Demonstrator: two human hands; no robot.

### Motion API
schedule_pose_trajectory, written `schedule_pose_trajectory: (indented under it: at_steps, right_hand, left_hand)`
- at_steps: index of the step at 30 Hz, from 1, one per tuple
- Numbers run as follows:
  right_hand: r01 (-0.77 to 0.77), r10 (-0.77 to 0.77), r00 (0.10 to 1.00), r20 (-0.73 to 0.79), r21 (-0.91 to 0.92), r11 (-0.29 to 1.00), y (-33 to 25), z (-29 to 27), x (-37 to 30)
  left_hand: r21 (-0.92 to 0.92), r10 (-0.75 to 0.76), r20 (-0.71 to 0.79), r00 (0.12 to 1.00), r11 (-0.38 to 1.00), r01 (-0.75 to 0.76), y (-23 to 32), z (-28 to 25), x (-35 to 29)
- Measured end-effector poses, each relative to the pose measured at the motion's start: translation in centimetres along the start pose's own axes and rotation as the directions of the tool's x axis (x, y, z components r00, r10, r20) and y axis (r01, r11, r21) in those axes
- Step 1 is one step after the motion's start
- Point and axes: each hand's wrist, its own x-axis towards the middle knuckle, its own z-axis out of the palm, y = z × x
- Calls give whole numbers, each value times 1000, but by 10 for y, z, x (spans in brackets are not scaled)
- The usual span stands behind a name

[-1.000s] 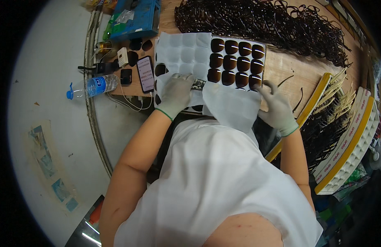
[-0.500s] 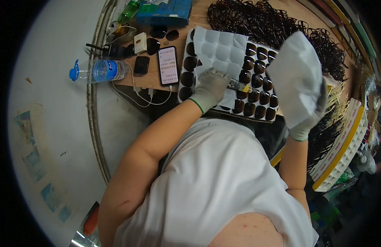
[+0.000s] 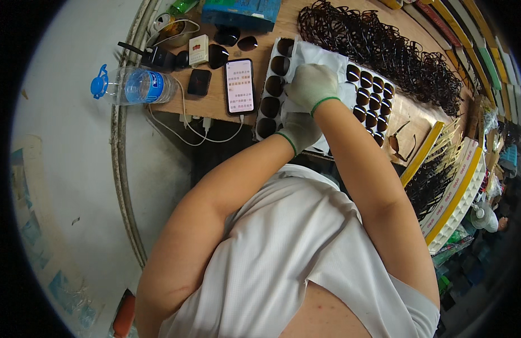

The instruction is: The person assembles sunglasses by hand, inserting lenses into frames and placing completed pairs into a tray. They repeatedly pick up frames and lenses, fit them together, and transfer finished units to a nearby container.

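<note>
Shifted leftward, my right hand (image 3: pixel 315 83) now lies over the white sheet (image 3: pixel 326 56), just far of my left hand (image 3: pixel 301 132), dark lenses (image 3: pixel 270 106) to left and right; I cannot tell whether either's fingers grip.

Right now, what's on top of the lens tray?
Dark sunglass lenses show at both sides; white paper spans the middle, your gloved left hand and right hand over it. Whatever they cover is hidden.

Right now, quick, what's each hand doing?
Left hand: fingers hidden, can't tell.
Right hand: over the white sheet; its grip can't be told.
</note>
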Motion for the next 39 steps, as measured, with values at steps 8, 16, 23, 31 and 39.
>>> schedule_pose_trajectory:
  at_steps: [8,16,23,31,39]
  right_hand:
    - [-12,95,936,-339,240,971,40,-14,-14]
    - [377,434,481,-762,627,682,211,-45,-151]
    - [264,763,301,-572,819,510,233,85,-291]
    - [-178,420,894,156,984,13,123,210,-353]
    - [-156,725,686,61,986,65,186,212,-325]
  left_hand:
    - [21,241,-215,946,970,-242,12,-24,-25]
    - [-66,246,-309,919,958,-278,-52,-46,-82]
    - [-53,282,-216,935,953,-300,-64,-28,-85]
    - [26,281,-212,936,959,-282,-62,-24,-70]
    - [160,255,-173,951,960,-228,-50,-27,-67]
